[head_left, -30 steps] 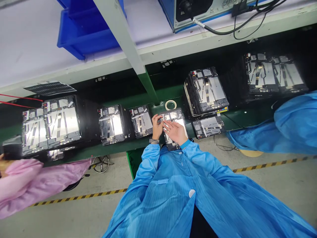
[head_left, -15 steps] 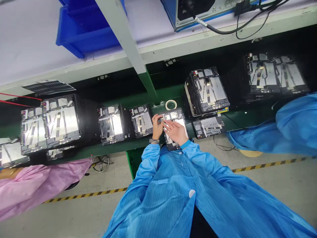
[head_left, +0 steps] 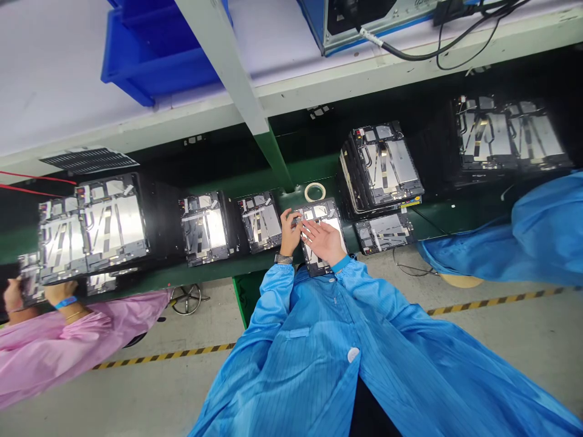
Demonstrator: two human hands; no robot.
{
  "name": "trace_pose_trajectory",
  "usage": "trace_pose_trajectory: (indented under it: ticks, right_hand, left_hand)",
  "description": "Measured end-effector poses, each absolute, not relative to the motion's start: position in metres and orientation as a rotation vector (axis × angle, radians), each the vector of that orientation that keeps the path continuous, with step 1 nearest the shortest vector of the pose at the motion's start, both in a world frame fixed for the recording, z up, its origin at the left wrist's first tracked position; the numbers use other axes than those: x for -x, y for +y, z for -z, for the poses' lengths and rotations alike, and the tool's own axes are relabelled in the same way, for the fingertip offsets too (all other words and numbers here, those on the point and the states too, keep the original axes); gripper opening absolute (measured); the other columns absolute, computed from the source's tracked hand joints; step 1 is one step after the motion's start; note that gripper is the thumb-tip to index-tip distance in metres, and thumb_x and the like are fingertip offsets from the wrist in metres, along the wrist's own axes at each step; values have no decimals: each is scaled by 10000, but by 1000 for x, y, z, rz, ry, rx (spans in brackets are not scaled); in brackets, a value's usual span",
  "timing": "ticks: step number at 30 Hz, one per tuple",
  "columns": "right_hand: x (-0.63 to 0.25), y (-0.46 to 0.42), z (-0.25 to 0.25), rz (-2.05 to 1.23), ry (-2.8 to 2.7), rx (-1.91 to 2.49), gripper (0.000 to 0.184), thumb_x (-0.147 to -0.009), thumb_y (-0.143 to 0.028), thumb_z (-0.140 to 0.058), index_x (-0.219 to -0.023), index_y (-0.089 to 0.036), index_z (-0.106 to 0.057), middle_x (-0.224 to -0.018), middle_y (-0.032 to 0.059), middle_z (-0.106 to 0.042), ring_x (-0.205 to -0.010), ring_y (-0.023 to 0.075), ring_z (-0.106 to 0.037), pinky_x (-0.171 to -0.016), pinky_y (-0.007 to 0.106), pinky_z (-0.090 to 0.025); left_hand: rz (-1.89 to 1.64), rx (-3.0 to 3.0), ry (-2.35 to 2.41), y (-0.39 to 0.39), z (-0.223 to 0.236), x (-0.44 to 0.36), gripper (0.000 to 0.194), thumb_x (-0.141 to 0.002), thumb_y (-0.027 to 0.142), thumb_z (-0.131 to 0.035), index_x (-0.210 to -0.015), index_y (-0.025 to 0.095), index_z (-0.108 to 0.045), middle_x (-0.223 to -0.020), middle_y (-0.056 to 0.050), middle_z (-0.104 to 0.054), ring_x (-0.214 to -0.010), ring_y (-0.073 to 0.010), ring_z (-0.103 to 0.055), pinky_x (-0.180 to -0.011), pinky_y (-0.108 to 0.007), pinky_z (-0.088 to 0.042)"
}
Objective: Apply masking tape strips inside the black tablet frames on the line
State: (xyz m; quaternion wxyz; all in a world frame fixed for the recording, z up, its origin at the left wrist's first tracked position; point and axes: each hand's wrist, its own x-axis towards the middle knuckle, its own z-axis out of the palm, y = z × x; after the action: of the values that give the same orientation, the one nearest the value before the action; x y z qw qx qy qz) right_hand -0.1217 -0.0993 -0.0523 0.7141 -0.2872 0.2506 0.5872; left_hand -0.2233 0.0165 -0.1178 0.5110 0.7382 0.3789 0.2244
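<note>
**Pinched on one side, spread flat on the other**

Main hazard, as judged from the layout: a slip of the small dark part (head_left: pixel 296 222) from the pinch, caused by a loose hold or a nudge, and a snag on the foil strips of the tablet-like unit (head_left: pixel 319 212) beneath it. Left hand (head_left: pixel 289 233) curled, thumb and fingertips closed on that part at the unit's upper edge, a metal watch (head_left: pixel 283 259) on the wrist. Right hand (head_left: pixel 322 241) open, fingers fanned, palm down on the unit's silver panel, gripping nothing. Unit lying flat at the near edge of the green workbench (head_left: pixel 291 173), just above the cuffs of the blue smock (head_left: pixel 319 340). Just beyond, a roll of tape (head_left: pixel 314 192). To the right, a stack of similar units (head_left: pixel 381 165). Farther off, a blue plastic bin (head_left: pixel 159 60) and a bench tester (head_left: pixel 373 18) on the white shelf (head_left: pixel 113 115). At far left, a co-worker's hand (head_left: pixel 66 292) at a unit, in a pink sleeve (head_left: pixel 54 346)
</note>
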Motion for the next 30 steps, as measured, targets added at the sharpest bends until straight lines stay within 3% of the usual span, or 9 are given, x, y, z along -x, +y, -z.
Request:
trace_pose_trajectory:
  ticks: [6, 9, 12, 17, 23, 30]
  right_hand:
    - [117, -111, 55, -1349, 251, 1093, 242, -935, -274, -486, -1010, -189, -700, -1098, 124, -751, -986, 256, -699, -823, 403, -597]
    - [105, -114, 57, -987, -432, 1643, 336, -922, -244, -499, -1147, -206, -745, -1113, 103, -686, -1000, 261, -630, -884, 416, -551]
    - [88, -107, 57, -570, -1227, 2041, 462, -954, -148, -468, -1330, -207, -731, -1174, 142, -613, -1106, 303, -553, -958, 440, -470]
    - [74, -93, 53, -419, -1997, 2209, 525, -992, -83, -431, -1477, -138, -623, -1208, 218, -604, -1116, 347, -505, -927, 450, -407]
    - [70, -90, 50, -333, -2193, 2127, 541, -1037, -116, -382, -1562, -147, -510, -1234, 215, -605, -1114, 347, -504, -909, 442, -394]
    - [62, -86, 54, -326, -1939, 2090, 410, -1035, -111, -392, -1309, -127, -697, -1124, 178, -606, -1023, 303, -498, -873, 405, -388]
  left_hand:
    - [-543, -1788, 900, 19, 119, 225, 175, -1018, 300, -592, -1153, 253, -692, -1519, -132, -427, -1446, -295, -514, -1011, -406, -589]
    - [-532, -1766, 890, 20, 119, 225, 177, -1018, 317, -607, -1157, 255, -697, -1513, -135, -431, -1436, -295, -523, -959, -382, -604]
    - [-535, -1760, 891, 20, 121, 225, 181, -1018, 340, -620, -1160, 258, -697, -1508, -134, -440, -1458, -301, -505, -939, -374, -613]
    - [-552, -1742, 903, 21, 123, 225, 184, -1012, 362, -642, -1145, 254, -709, -1485, -137, -459, -1460, -310, -500, -943, -388, -617]
    - [-573, -1726, 885, 20, 123, 224, 184, -1020, 370, -635, -1150, 259, -703, -1491, -129, -452, -1473, -294, -487, -1005, -394, -607]
    - [-552, -1707, 888, 20, 122, 224, 181, -1015, 352, -635, -1153, 256, -702, -1498, -131, -438, -1500, -295, -456, -1012, -395, -604]
